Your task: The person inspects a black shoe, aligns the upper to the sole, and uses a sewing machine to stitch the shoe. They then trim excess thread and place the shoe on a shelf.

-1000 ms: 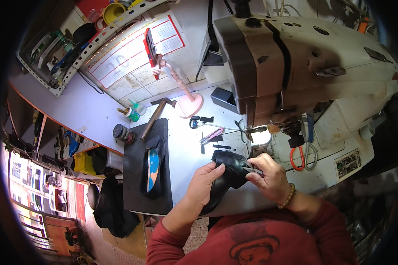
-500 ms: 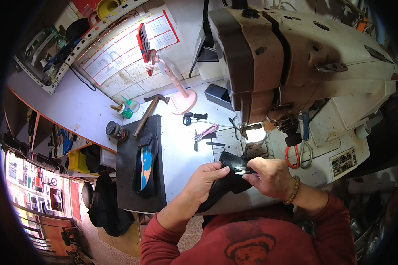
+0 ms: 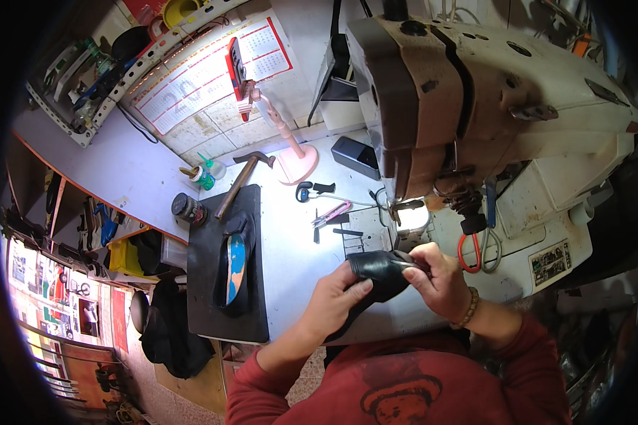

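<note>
Presently in hand: black leather piece [image 3: 373, 278]

Head view: piece above the white worktop [image 3: 285, 248], before the sewing machine [image 3: 432, 106]. Left hand [image 3: 336, 301] pinching one side; right hand [image 3: 441, 285] closed around a slim metal tool [image 3: 405, 264] at the other. Probably light, supple, somewhat slippery; best gripped by its edges. Versus earlier frame: leather rounder-faced, less metal showing.
</note>
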### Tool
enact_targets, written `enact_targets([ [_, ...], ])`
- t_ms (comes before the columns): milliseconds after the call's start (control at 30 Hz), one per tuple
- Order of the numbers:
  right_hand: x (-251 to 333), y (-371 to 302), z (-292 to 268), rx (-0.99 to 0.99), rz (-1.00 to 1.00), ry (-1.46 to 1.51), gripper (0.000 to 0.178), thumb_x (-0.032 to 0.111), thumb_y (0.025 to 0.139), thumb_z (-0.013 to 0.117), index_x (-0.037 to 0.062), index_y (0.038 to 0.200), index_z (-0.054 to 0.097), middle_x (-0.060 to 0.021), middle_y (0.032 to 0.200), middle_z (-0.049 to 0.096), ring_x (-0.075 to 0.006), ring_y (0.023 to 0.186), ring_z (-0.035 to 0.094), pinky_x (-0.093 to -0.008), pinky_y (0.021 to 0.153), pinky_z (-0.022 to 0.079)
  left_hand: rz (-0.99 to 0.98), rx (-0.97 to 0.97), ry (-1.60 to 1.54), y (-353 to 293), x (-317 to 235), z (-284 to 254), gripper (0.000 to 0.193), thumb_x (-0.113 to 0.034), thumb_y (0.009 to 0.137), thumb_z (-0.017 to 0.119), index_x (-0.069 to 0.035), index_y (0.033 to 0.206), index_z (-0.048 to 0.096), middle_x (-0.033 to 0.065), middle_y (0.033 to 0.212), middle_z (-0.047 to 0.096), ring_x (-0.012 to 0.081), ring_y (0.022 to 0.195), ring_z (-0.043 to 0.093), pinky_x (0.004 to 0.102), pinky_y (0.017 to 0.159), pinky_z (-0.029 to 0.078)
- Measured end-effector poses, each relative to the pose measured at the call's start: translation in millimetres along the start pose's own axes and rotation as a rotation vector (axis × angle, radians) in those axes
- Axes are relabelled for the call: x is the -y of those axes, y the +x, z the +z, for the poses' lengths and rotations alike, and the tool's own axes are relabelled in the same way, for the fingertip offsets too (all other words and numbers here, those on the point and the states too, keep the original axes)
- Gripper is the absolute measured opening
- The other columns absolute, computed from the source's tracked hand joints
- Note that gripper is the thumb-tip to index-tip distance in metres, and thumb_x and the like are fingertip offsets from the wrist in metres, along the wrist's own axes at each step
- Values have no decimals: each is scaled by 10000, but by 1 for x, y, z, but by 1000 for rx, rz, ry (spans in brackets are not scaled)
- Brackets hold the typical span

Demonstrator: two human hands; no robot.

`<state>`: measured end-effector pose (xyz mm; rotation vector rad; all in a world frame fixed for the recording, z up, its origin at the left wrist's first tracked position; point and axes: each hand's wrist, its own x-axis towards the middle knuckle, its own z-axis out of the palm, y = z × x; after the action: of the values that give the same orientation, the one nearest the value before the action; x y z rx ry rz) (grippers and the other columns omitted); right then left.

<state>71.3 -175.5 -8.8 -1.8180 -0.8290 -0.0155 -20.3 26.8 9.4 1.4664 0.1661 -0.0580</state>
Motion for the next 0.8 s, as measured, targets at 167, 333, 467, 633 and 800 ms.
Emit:
enact_targets([
  [167, -17, -15, 7, -71, 211, 334, 509, 359, 855, 742, -5, 1147, 539, -111, 911, 619, -152, 845, 638, -282, 717, 530, 410, -95, 796, -22, 1, 16, 283, -33, 787, 689, -56, 1068, 661, 155, 1157, 602, 362, 1071, 557, 394, 932, 462],
  [333, -21, -35, 20, 30, 257, 389, 625, 392, 799, 794, -6, 1205, 535, -96, 1025, 610, -135, 876, 616, -276, 732, 535, 498, -123, 1043, -11, 30, 24, 267, -47, 767, 690, 26, 1010, 605, 210, 1197, 569, 415, 1115, 531, 447, 950, 454],
  [467, -27, -29, 29, -3, 236, 153, 650, 413, 771, 805, -2, 1197, 542, -119, 958, 633, -180, 805, 646, -301, 660, 531, 275, 55, 816, -5, 57, 23, 397, -90, 849, 639, 9, 1224, 554, 220, 1314, 521, 391, 1179, 509, 433, 992, 422],
  [633, -26, -17, 30, 208, 139, -249, 542, 403, 788, 757, 40, 1136, 556, -136, 720, 667, -328, 669, 678, -398, 627, 538, 372, -355, 902, -20, 67, 0, 288, -25, 800, 678, -28, 1086, 649, 142, 1147, 644, 317, 1072, 596, 394, 926, 472],
  [800, -35, -10, 25, 310, 332, -95, 427, 136, 785, 701, 19, 1165, 546, -42, 716, 577, -158, 573, 547, -326, 522, 424, 387, -823, 878, -45, 89, -51, 303, -22, 815, 639, -15, 1114, 591, 169, 1216, 541, 318, 1137, 502, 397, 984, 395],
])
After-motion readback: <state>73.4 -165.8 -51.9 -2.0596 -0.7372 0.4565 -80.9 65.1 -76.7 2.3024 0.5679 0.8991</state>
